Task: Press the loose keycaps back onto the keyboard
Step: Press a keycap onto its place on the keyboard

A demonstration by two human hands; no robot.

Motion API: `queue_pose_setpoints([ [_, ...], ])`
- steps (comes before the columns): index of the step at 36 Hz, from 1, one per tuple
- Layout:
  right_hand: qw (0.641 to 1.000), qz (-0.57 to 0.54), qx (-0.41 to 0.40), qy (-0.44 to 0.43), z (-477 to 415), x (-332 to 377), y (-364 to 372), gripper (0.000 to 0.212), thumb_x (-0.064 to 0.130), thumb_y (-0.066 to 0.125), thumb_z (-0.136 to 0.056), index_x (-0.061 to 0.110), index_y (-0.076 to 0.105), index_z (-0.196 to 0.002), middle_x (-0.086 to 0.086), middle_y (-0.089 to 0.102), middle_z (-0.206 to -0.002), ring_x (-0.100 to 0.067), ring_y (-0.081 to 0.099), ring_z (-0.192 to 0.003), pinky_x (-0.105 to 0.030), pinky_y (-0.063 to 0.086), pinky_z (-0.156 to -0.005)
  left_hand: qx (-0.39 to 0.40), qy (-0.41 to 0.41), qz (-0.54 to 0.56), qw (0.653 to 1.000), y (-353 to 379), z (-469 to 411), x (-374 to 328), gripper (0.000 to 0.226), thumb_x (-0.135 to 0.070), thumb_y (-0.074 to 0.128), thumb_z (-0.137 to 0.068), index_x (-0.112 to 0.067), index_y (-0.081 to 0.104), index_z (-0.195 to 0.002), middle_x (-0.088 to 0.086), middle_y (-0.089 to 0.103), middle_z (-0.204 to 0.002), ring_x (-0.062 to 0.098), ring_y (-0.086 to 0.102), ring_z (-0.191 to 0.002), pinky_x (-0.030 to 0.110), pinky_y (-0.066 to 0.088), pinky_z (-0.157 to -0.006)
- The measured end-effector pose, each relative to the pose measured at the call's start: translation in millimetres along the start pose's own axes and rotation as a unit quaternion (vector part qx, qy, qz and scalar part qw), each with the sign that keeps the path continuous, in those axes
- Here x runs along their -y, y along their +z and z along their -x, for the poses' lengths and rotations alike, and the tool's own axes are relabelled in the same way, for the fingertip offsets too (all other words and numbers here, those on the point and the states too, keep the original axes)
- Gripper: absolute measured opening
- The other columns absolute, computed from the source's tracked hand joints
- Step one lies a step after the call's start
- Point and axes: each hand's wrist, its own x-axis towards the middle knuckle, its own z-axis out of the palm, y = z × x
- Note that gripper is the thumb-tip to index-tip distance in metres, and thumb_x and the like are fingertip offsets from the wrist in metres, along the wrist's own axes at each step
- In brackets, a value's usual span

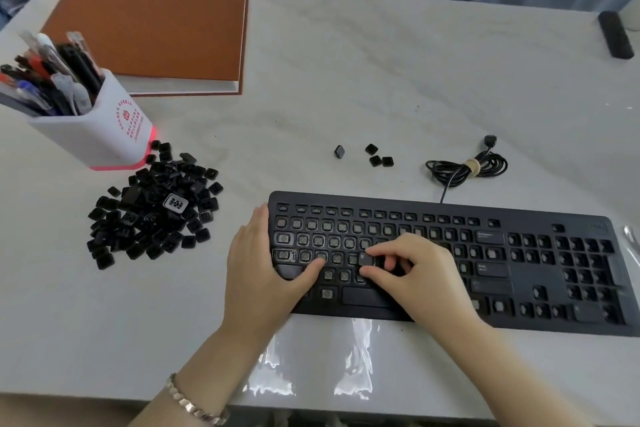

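A black keyboard lies on the table with most of its keycaps off, bare switches showing. My right hand pinches one black keycap between thumb and fingertips, low over the letter rows. My left hand rests on the keyboard's left end, thumb laid across the lower rows. A big heap of loose black keycaps sits to the left. Several single keycaps lie behind the keyboard.
A white pen holder full of pens stands by the heap. Behind it lies a brown notebook. The keyboard's coiled cable rests at back right. A black remote-like bar is far right. Clear plastic film covers the near table edge.
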Motion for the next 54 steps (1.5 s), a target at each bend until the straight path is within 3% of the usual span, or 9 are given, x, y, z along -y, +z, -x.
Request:
queue_pose_setpoints([
  [13, 0.999, -0.028, -0.012, 0.012, -2, 3, 4, 0.017, 0.023, 0.081, -0.068, 0.031, 0.074, -0.081, 0.013, 0.052, -0.062, 0.002, 0.05, -0.071, -0.008, 0.034, -0.061, -0.013, 0.01, 0.003, 1.0, 2, 2, 5, 0.074, -0.056, 0.062, -0.063, -0.028, 0.039, -0.128, -0.03, 0.044, -0.1, 0.0, 0.038, -0.09, 0.015, 0.028, -0.085],
  [21, 1.0, -0.011, -0.019, 0.019, -16, 11, 6, 0.015, 0.028, 0.079, -0.07, 0.03, 0.074, -0.084, 0.009, 0.044, -0.057, -0.007, 0.048, -0.062, -0.026, 0.043, -0.066, -0.027, 0.014, 0.015, 0.999, 4, 5, 4, 0.08, -0.058, 0.06, -0.063, -0.033, 0.029, -0.133, -0.038, 0.038, -0.106, -0.026, 0.028, -0.103, 0.008, 0.018, -0.095],
  [24, 1.0, 0.01, -0.004, 0.024, -18, 14, 8, 0.015, 0.03, 0.077, -0.072, 0.033, 0.073, -0.086, 0.009, 0.044, -0.059, -0.006, 0.048, -0.064, -0.023, 0.038, -0.062, -0.032, 0.018, 0.015, 0.999, 5, 6, 6, 0.082, -0.058, 0.06, -0.064, -0.03, 0.029, -0.134, -0.039, 0.037, -0.108, -0.031, 0.023, -0.106, 0.009, 0.018, -0.098],
  [27, 0.999, 0.018, -0.005, 0.025, -18, 14, 9, 0.015, 0.032, 0.076, -0.073, 0.033, 0.073, -0.087, 0.008, 0.044, -0.06, -0.006, 0.048, -0.065, -0.023, 0.036, -0.061, -0.032, 0.011, 0.026, 0.999, 5, 5, 7, 0.084, -0.06, 0.061, -0.061, -0.033, 0.029, -0.134, -0.043, 0.036, -0.109, -0.029, 0.025, -0.106, 0.003, 0.017, -0.094],
  [36, 0.999, 0.019, 0.004, 0.028, -20, 16, 8, 0.013, 0.033, 0.076, -0.072, 0.036, 0.072, -0.083, 0.009, 0.043, -0.057, -0.004, 0.046, -0.061, -0.02, 0.033, -0.057, -0.038, 0.004, 0.017, 0.999, 7, 5, 7, 0.091, -0.062, 0.06, -0.061, -0.02, 0.034, -0.137, -0.025, 0.042, -0.108, -0.015, 0.029, -0.1, 0.013, 0.019, -0.097],
  [43, 0.998, 0.035, 0.038, 0.047, -21, 21, 5, 0.015, 0.035, 0.073, -0.076, 0.037, 0.071, -0.09, 0.009, 0.046, -0.059, -0.005, 0.045, -0.062, -0.019, 0.034, -0.055, -0.02, -0.025, 0.021, 0.999, 6, 4, 8, 0.094, -0.063, 0.06, -0.061, -0.017, 0.037, -0.14, -0.008, 0.052, -0.119, 0.002, 0.038, -0.109, 0.038, 0.032, -0.106],
  [48, 0.989, 0.144, 0.011, -0.02, -14, 22, 10, 0.017, 0.036, 0.067, -0.083, 0.033, 0.072, -0.099, 0.012, 0.044, -0.061, -0.012, 0.052, -0.069, -0.024, 0.036, -0.059, -0.021, -0.016, 0.016, 1.0, 5, 5, 6, 0.091, -0.061, 0.061, -0.062, -0.019, 0.036, -0.139, -0.01, 0.051, -0.116, -0.003, 0.036, -0.105, 0.044, 0.035, -0.105],
  [51, 0.966, 0.226, -0.05, -0.116, -5, 22, 19, 0.018, 0.029, 0.061, -0.079, 0.021, 0.076, -0.084, 0.007, 0.048, -0.052, -0.017, 0.051, -0.04, -0.019, 0.033, -0.036, -0.022, -0.019, 0.007, 1.0, 6, 5, 6, 0.094, -0.062, 0.061, -0.062, -0.014, 0.038, -0.139, -0.012, 0.049, -0.116, 0.0, 0.038, -0.108, 0.043, 0.034, -0.106],
  [54, 0.949, 0.266, -0.065, -0.159, 2, 15, 25, 0.033, 0.027, 0.046, -0.082, 0.014, 0.076, -0.089, 0.004, 0.047, -0.044, -0.017, 0.042, -0.029, -0.014, 0.024, -0.032, -0.035, -0.005, 0.014, 0.999, 6, 4, 5, 0.088, -0.062, 0.061, -0.062, -0.022, 0.036, -0.136, -0.023, 0.046, -0.11, -0.013, 0.037, -0.104, 0.022, 0.027, -0.105],
])
